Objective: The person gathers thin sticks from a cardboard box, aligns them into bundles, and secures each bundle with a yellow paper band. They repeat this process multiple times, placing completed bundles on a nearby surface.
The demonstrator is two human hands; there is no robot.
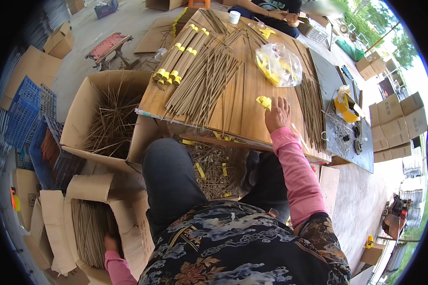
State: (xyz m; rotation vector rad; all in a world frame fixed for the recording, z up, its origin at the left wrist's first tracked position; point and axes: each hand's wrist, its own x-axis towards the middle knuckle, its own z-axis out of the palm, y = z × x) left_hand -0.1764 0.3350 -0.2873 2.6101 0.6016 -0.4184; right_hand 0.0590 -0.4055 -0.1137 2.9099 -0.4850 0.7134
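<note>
My left hand (111, 243) reaches down into an open carton (128, 223) at the lower left. It touches the right side of a dense stack of long thin brown sticks (88, 228); its fingers are hidden among them. My right hand (278, 115) lies flat on the wooden table (252, 114), fingers stretched out, beside a small pile of yellow paper bands (264, 101). Beyond it sits a clear plastic bag (283, 64) with more yellow bands. Loose brown sticks (202, 85) are spread on the table's left part, next to bundles (183, 52) wrapped with yellow bands.
A large carton (81, 104) of tangled sticks stands left of the table. On the right, a dark board (337, 104) carries a yellow box (345, 107) and metal bits. Across the table sits another person (276, 12). A white cup (234, 17) stands at the far edge.
</note>
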